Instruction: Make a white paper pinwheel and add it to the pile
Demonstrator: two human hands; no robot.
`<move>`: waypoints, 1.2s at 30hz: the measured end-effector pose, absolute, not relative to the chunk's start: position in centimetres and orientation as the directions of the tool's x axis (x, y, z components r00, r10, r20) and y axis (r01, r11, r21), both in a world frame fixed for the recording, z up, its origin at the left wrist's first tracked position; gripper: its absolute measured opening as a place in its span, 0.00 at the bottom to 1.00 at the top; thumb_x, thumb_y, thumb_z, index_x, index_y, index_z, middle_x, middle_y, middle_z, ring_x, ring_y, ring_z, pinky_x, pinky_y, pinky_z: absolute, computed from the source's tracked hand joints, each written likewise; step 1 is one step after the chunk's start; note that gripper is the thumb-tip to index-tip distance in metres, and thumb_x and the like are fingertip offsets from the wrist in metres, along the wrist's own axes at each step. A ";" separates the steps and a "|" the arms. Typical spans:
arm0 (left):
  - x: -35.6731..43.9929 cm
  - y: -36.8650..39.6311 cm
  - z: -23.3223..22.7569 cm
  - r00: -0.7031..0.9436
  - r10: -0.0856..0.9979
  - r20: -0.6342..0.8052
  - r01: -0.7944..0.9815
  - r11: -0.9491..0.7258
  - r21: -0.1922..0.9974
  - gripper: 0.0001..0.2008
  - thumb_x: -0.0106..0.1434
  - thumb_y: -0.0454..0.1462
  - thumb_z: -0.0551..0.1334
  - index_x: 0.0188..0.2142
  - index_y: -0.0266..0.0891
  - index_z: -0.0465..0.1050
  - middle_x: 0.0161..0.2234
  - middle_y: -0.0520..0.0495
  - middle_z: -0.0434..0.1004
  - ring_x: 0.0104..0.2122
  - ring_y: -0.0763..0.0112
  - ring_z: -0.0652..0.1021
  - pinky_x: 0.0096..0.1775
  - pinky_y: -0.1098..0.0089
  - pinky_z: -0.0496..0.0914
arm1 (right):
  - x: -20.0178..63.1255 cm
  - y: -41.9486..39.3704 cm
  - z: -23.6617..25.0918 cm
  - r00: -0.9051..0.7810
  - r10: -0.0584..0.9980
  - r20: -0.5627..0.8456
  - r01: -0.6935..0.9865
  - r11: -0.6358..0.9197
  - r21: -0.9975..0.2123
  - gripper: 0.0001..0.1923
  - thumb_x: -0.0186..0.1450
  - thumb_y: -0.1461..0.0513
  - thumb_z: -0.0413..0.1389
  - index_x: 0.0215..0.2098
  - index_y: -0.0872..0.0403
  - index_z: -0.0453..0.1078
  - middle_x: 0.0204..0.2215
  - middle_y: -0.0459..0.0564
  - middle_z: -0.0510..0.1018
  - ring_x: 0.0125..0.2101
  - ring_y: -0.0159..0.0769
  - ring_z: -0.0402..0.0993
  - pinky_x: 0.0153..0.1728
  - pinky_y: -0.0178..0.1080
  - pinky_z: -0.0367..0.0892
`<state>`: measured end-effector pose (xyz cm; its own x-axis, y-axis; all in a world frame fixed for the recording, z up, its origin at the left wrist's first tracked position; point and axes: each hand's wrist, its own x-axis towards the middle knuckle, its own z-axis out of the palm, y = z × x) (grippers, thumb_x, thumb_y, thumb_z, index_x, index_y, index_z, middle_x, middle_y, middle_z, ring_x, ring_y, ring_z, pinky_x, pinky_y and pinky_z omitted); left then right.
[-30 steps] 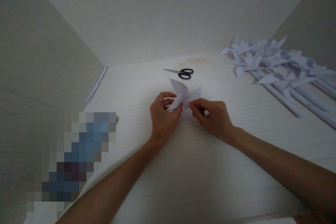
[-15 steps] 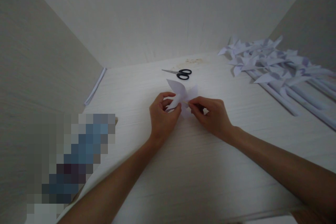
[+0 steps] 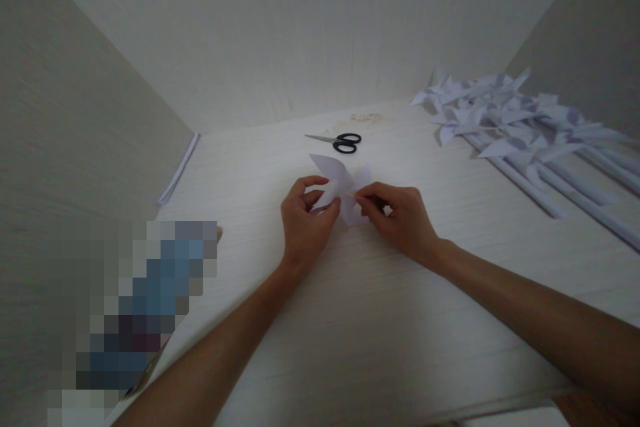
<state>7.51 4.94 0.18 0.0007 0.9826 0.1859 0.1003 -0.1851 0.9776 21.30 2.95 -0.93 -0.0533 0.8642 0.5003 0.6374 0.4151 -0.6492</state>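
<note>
A white paper pinwheel (image 3: 327, 167) with curved blades is held above the table by my left hand (image 3: 307, 220), thumb and fingers closed on its left side. In my right hand (image 3: 395, 213), thumb and forefinger pinch a thin, pale wooden stick that looks like a toothpick (image 3: 351, 196). The stick points left at the pinwheel's middle; whether its tip has gone through the paper I cannot tell. Just beyond the pinwheel lie scissors (image 3: 345, 142) with black handles, blades pointing left.
Several white paper pinwheels (image 3: 505, 113) with rolled paper sticks (image 3: 530, 187) are heaped at the right. A rolled paper stick (image 3: 179, 169) lies along the left wall. Small pale scraps (image 3: 367, 118) are scattered near the back wall. A blurred-out patch covers the lower left.
The whole view has shifted slightly. Both hands keep their hold on the pinwheel and the stick, with hardly any movement between them.
</note>
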 end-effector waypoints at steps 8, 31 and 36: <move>7.5 4.8 0.5 0.040 0.985 0.169 0.046 -0.171 0.984 0.15 0.44 0.29 0.61 0.34 0.37 0.64 0.24 0.52 0.75 0.24 0.72 0.77 0.25 0.75 0.70 | 21.3 2.9 -0.9 -0.039 0.861 0.507 0.632 0.414 -0.655 0.07 0.58 0.65 0.51 0.26 0.57 0.70 0.16 0.44 0.72 0.16 0.26 0.65 0.20 0.30 0.57; 7.5 4.9 0.3 0.014 0.986 0.169 0.085 -0.169 0.982 0.16 0.45 0.30 0.62 0.35 0.38 0.63 0.23 0.52 0.75 0.24 0.71 0.77 0.25 0.74 0.71 | 21.2 2.9 -0.9 -0.063 0.863 0.502 0.661 0.412 -0.626 0.08 0.58 0.65 0.50 0.24 0.57 0.70 0.16 0.45 0.73 0.17 0.26 0.66 0.21 0.30 0.58; 7.6 4.9 0.3 0.004 0.985 0.174 0.097 -0.174 0.980 0.17 0.45 0.29 0.62 0.35 0.40 0.61 0.23 0.54 0.74 0.24 0.72 0.77 0.25 0.75 0.71 | 21.2 2.9 -0.8 -0.066 0.863 0.501 0.669 0.411 -0.619 0.07 0.58 0.65 0.51 0.25 0.57 0.70 0.16 0.45 0.73 0.17 0.26 0.67 0.21 0.30 0.58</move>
<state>7.58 4.91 0.27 0.0040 0.9847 0.1743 0.0972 -0.1739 0.9800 21.17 2.94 -0.79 -0.0664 0.8630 0.5009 0.6690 0.4110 -0.6194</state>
